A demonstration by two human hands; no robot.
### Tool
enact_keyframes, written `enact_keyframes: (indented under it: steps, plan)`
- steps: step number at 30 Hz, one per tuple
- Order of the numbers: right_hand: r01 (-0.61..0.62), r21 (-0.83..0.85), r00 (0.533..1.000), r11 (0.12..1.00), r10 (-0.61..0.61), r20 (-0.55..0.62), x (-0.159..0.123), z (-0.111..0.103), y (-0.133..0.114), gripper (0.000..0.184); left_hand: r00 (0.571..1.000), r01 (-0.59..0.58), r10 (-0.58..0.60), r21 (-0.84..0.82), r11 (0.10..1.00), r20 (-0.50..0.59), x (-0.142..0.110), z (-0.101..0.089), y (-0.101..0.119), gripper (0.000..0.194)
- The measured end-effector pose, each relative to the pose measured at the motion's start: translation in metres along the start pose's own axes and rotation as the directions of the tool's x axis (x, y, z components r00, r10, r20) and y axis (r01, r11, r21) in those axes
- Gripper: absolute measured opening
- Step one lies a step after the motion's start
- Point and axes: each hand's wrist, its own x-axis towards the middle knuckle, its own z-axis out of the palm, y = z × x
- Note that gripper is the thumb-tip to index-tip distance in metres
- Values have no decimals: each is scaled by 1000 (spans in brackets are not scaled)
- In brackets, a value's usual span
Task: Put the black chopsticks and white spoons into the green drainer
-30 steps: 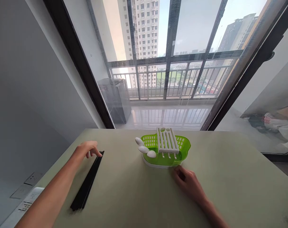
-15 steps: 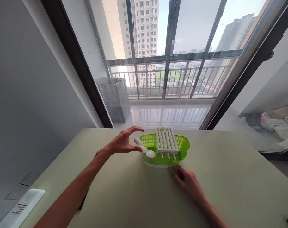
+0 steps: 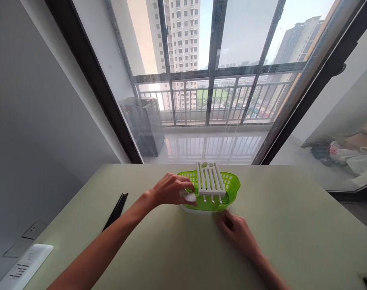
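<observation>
A green slotted cutlery basket [image 3: 231, 189] with a white base stands on the pale green table [image 3: 292, 233]. A white slotted rack [image 3: 209, 179] lies across its top. White spoons [image 3: 189, 197] stick out over its left rim. My left hand [image 3: 171, 188] is curled over those spoons, fingers closed round them. My right hand [image 3: 236, 229] rests on the table just in front of the basket's right corner, fingers bent and touching the base.
A bundle of black chopsticks [image 3: 116, 210] lies on the table's left side. A white remote-like device [image 3: 23, 268] sits by the left edge, near wall sockets [image 3: 34, 230]. Behind the table is a large window onto a balcony.
My left hand left the black chopsticks, crossed to the right and closed over the white spoons at the basket's rim. My right hand stayed by the basket.
</observation>
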Motion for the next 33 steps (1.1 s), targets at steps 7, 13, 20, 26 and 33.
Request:
enact_keyframes:
  steps: [7, 13, 20, 26, 33]
  plan:
    - [9, -1, 1000, 1000, -9, -4, -1, -1, 1, 33, 986, -128, 132, 41, 991, -103, -1, 8, -5, 34]
    - [-15, 20, 1000, 1000, 14, 11, -1, -1, 0, 33, 969, -172, 188, 109, 979, -163, -1, 3, -5, 41]
    - [-6, 10, 1000, 1000, 6, 9, 0, -1, 0, 33, 933, -119, 126, 39, 992, -336, -6, -25, -6, 27]
    - [-3, -6, 1000, 1000, 3, 9, 0, -2, 0, 36, 634, 266, -556, -523, 810, -538, -14, -42, -14, 34]
    - [-31, 15, 999, 999, 31, 22, -1, -2, 0, 36, 300, 297, -927, -902, 313, -223, -48, -52, -43, 50]
